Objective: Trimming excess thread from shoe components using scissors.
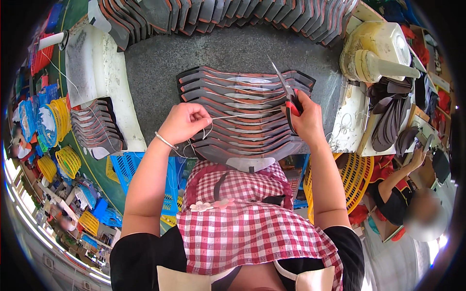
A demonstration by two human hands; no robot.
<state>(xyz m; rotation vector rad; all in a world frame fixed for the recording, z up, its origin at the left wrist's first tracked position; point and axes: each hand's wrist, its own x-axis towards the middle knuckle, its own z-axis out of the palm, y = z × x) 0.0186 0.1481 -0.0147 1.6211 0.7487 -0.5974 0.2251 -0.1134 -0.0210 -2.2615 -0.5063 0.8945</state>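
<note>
A row of overlapping curved grey pieces with orange edges (242,140), which look like shoe parts, lies on the dark table in front of me. My left hand (183,125) is closed in a pinch on a thin pale string (242,115) above the left part of the row. The string runs taut across the pieces to the fingers of my right hand (309,119). That hand is wrapped round a pair of scissors (285,86) with red and black handles, blades pointing far and left. Below my left hand, a loose end of string loops down. I cannot tell whether the blades are apart.
A long row of similar pieces (204,14) lines the far table edge; a smaller bundle (97,127) sits at the left. A stained cream machine (376,48) stands far right. Yellow baskets (357,179) and a blue basket (170,186) are below. A co-worker's arm (400,177) shows at right.
</note>
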